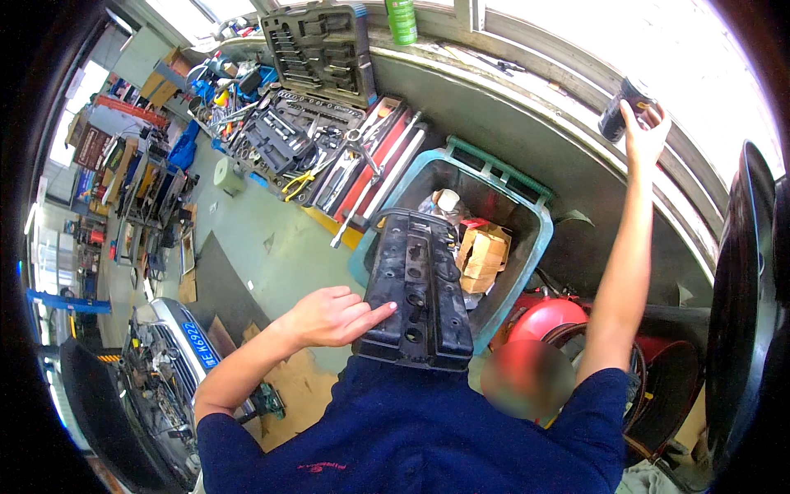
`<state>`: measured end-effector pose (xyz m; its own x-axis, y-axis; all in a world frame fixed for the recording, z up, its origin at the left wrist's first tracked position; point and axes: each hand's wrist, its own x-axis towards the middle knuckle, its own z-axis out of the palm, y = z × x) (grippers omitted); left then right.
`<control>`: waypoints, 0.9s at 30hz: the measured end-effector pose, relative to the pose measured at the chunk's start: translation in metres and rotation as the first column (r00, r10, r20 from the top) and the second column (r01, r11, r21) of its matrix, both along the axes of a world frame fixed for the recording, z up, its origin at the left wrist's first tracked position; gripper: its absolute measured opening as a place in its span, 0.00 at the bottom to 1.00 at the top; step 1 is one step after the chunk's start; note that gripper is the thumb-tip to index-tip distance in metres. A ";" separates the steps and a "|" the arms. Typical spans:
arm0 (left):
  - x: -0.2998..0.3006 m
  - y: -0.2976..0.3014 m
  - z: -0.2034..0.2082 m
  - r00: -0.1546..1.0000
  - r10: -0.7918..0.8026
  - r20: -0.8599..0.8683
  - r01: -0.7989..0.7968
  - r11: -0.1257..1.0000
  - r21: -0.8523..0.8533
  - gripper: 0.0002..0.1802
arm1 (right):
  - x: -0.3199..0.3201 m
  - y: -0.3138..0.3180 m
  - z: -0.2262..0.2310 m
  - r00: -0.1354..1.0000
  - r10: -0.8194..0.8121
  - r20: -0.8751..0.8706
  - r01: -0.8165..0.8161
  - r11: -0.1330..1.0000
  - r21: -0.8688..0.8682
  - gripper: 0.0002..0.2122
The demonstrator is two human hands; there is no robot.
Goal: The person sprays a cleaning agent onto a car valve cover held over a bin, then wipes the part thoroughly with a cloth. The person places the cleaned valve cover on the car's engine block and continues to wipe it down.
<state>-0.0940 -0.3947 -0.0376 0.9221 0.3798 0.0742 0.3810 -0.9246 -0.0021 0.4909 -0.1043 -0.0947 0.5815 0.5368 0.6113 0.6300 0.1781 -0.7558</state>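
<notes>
A long black engine valve cover (pixel 395 284) lies in front of my torso, its far end over the edge of the bin. My left hand (pixel 333 317) is closed at the cover's left edge. One digit lies across its top face and the other fingers are curled, partly hidden. My right arm stretches to the upper right, toward the window. There my right hand (pixel 643 132) is wrapped round a small black bottle or can (pixel 613 123), tilted beside the window frame; its far end is washed out by glare.
A green-rimmed bin (pixel 539 247) holds cardboard boxes (pixel 481 259) and scraps. Left of it are an open socket set (pixel 304 123), wrenches and a red tool tray (pixel 370 156). A green can (pixel 401 20) stands on the windowsill. Red equipment (pixel 547 317) sits right; a car front (pixel 177 337) left.
</notes>
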 end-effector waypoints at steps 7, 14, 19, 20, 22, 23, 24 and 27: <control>0.006 0.002 0.001 0.999 -0.031 0.023 0.032 0.998 -0.047 0.38 | -0.144 -0.185 -0.082 0.864 0.264 -0.429 -0.238 0.965 0.114 0.27; 0.016 0.009 0.003 0.995 -0.063 0.073 0.070 0.993 -0.096 0.43 | -0.213 -0.346 -0.186 0.695 0.071 -0.716 -0.305 0.930 -0.204 0.28; 0.017 0.014 0.007 0.969 0.056 0.240 0.002 0.973 -0.232 0.44 | -0.236 -0.409 -0.209 0.683 0.012 -0.730 -0.386 0.854 -0.348 0.27; 0.011 0.014 0.002 0.955 0.105 0.277 -0.025 0.961 -0.276 0.48 | -0.240 -0.412 -0.211 0.682 0.007 -0.732 -0.402 0.840 -0.366 0.27; 0.001 0.012 -0.004 0.911 0.278 0.303 -0.197 0.942 -0.272 0.52 | -0.245 -0.412 -0.212 0.667 0.035 -0.745 -0.437 0.827 -0.352 0.27; -0.002 0.010 -0.003 0.877 0.364 0.313 -0.284 0.919 -0.273 0.54 | -0.248 -0.411 -0.211 0.657 0.048 -0.752 -0.457 0.819 -0.347 0.27; -0.007 0.004 0.004 0.796 0.497 0.345 -0.354 0.845 -0.400 0.56 | -0.251 -0.408 -0.210 0.678 0.058 -0.732 -0.461 0.810 -0.363 0.27; -0.036 -0.015 0.007 0.563 0.765 0.314 -0.547 0.629 -0.552 0.50 | -0.259 -0.394 -0.213 0.712 0.121 -0.692 -0.483 0.800 -0.357 0.25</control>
<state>-0.1300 -0.4097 -0.0305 0.2650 0.9544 0.1372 0.7218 -0.2907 0.6281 0.2315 -0.4985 -0.3076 0.4666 0.8591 -0.2101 -0.0230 -0.2256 -0.9739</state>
